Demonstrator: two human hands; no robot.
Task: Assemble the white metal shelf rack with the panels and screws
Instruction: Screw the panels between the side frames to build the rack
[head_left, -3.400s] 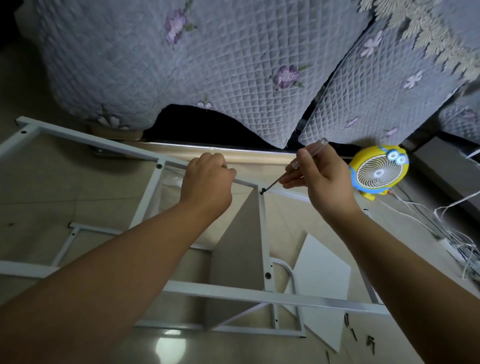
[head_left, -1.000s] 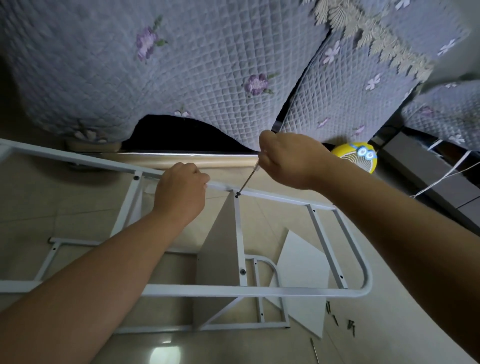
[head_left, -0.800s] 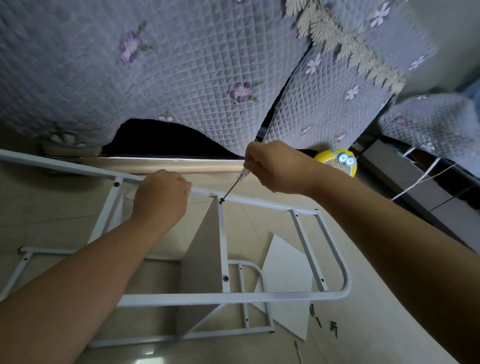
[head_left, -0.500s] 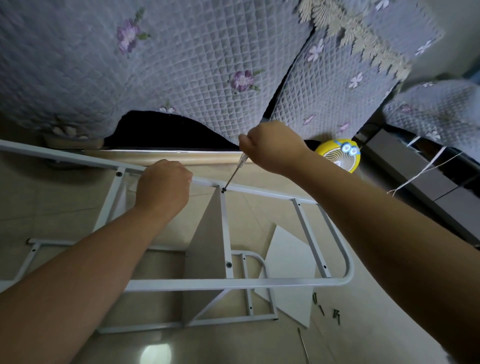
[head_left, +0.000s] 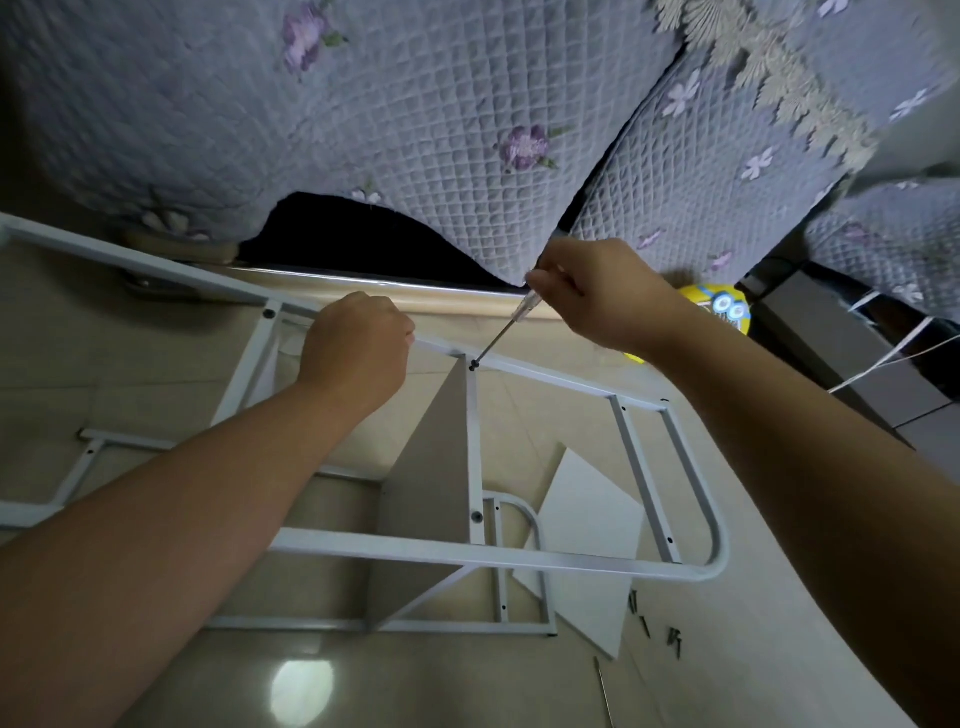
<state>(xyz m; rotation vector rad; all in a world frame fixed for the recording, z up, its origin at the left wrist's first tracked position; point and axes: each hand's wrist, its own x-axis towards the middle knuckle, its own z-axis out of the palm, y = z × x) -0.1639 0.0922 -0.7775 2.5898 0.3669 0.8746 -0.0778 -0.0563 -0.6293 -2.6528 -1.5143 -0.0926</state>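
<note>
The white metal rack frame (head_left: 519, 557) lies on its side on the tiled floor, with a grey shelf panel (head_left: 431, 467) standing between its two side frames. My left hand (head_left: 358, 348) grips the upper rail just left of the panel. My right hand (head_left: 597, 296) holds a clear-handled screwdriver (head_left: 501, 332), its tip set on a black screw (head_left: 471, 367) at the panel's top corner. A second screw (head_left: 476, 516) sits lower on the same panel edge. A loose white panel (head_left: 587, 551) lies flat on the floor to the right.
Several loose black screws (head_left: 660, 623) lie on the floor by the white panel. A quilted grey cover (head_left: 415, 104) hangs over furniture behind the rack. A yellow desk fan (head_left: 722, 312) stands behind my right arm. White cables (head_left: 883, 358) run at the right.
The view has shifted slightly. My right hand has turned on the screwdriver, which stays on the same screw. My left hand keeps its grip on the rail.
</note>
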